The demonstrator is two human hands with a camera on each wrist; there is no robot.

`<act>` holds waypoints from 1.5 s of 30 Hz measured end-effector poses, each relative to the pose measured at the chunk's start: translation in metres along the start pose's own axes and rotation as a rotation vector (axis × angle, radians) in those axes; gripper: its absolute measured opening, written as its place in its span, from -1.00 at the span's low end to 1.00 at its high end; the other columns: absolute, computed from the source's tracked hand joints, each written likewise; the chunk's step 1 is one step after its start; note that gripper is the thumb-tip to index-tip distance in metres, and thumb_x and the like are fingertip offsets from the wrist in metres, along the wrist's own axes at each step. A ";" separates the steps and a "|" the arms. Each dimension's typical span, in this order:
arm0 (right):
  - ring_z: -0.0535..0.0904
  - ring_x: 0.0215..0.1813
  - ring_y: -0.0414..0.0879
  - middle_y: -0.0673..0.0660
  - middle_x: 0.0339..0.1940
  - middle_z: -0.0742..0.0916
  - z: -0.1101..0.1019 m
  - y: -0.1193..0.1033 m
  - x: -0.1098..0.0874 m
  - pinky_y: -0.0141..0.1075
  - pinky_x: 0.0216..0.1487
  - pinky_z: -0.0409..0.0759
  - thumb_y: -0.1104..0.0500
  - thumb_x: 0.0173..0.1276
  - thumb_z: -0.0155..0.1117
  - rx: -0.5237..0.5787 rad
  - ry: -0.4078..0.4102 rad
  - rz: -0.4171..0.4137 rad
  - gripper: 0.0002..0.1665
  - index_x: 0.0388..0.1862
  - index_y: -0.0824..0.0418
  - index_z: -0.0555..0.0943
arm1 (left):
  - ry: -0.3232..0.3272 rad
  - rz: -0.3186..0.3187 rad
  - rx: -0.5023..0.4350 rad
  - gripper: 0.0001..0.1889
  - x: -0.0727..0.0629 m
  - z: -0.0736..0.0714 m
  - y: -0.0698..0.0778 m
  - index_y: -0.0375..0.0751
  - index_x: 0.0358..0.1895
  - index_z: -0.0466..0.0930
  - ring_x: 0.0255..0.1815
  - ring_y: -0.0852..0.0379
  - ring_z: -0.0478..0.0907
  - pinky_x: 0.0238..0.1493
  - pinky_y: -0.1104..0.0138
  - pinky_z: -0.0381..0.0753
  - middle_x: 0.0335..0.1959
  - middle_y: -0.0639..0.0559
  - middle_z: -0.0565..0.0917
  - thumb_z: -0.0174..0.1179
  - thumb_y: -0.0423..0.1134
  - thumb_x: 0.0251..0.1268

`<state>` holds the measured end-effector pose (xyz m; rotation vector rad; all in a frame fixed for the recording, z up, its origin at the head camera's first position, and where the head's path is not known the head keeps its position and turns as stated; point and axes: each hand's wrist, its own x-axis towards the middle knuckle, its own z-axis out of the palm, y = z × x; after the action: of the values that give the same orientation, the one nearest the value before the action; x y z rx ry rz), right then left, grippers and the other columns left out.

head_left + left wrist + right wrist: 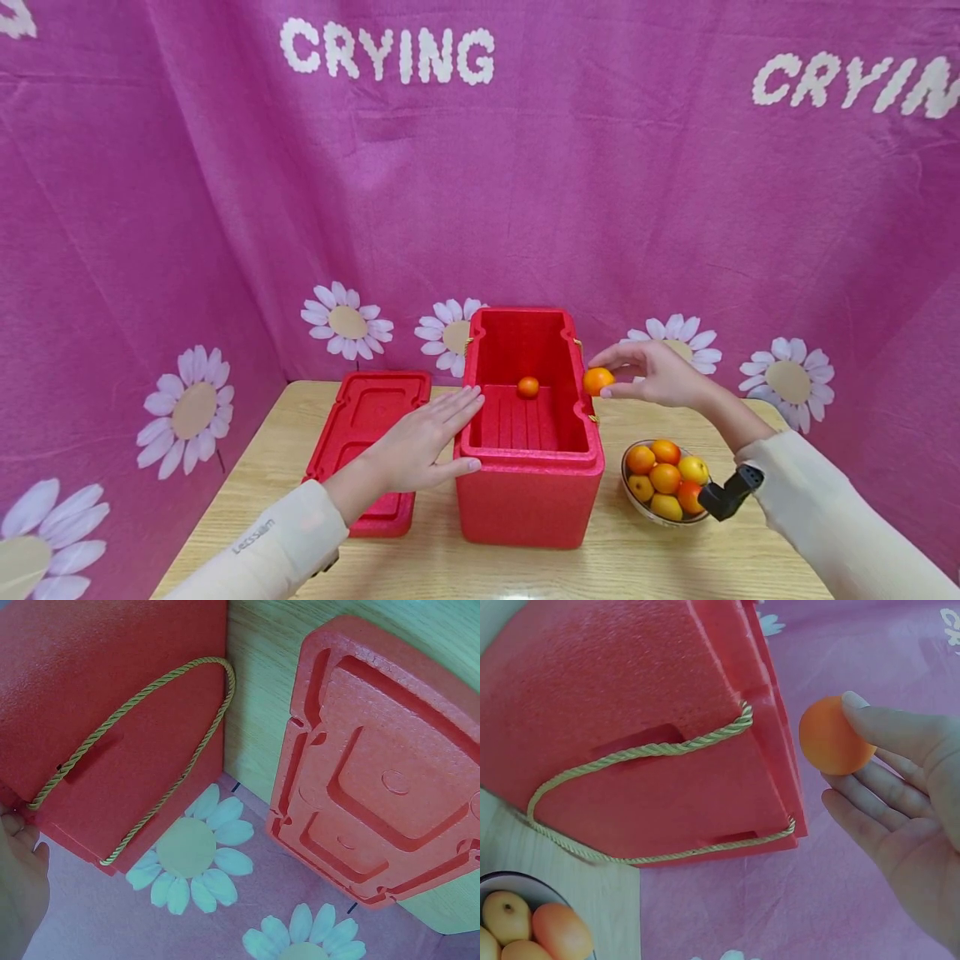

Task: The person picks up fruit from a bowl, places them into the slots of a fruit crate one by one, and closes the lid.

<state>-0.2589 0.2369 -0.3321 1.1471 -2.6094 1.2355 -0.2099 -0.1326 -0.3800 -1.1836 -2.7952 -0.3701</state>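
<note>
My right hand [652, 372] pinches an orange [598, 382] between thumb and fingers, just outside the right rim of a deep red foam box [532, 508]. In the right wrist view the orange [832, 736] shows near the box's top edge. Inside the box, a second orange-coloured fruit [528, 387] lies on the ribbed floor. My left hand [420, 442] rests with straight fingers on the box's left rim. At the edge of the left wrist view, its fingers [22, 840] are beside the rim.
A bowl [651, 518] of several orange and yellow fruits stands right of the box. The red lid [375, 408] lies on the wooden table [255, 483] to the left. Gold rope handles [150, 694] hang on the box's sides. A pink curtain [525, 208] rises behind.
</note>
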 end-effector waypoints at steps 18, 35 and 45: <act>0.72 -0.05 -0.12 0.25 -0.11 0.78 0.009 -0.015 0.037 -0.35 0.04 0.67 0.26 0.14 0.45 0.031 -0.064 0.048 -0.58 0.00 0.32 0.63 | -0.011 -0.020 -0.023 -0.13 -0.001 0.003 -0.002 0.03 0.54 -0.04 0.60 0.12 -0.02 0.52 0.09 0.21 0.59 0.12 0.03 0.03 0.31 0.26; 0.72 -0.05 0.05 0.27 -0.10 0.77 0.013 -0.027 0.078 -0.14 0.07 0.67 0.27 0.14 0.44 0.013 -0.113 0.064 -0.55 0.02 0.37 0.62 | -0.002 -0.011 -0.022 -0.13 0.000 0.002 -0.004 0.03 0.55 -0.04 0.61 0.11 -0.03 0.53 0.10 0.20 0.59 0.12 0.02 0.02 0.31 0.27; 0.71 -0.02 0.08 0.27 -0.06 0.76 0.022 -0.036 0.100 -0.17 0.08 0.67 0.25 0.16 0.43 0.002 -0.123 0.046 -0.56 0.03 0.36 0.62 | -0.021 -0.002 -0.016 -0.13 0.000 -0.002 -0.001 0.02 0.54 -0.03 0.60 0.12 -0.02 0.52 0.10 0.21 0.59 0.11 0.03 0.03 0.31 0.26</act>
<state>-0.3029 0.1465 -0.2914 1.2071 -2.7384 1.2134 -0.2110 -0.1337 -0.3781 -1.1948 -2.8168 -0.3834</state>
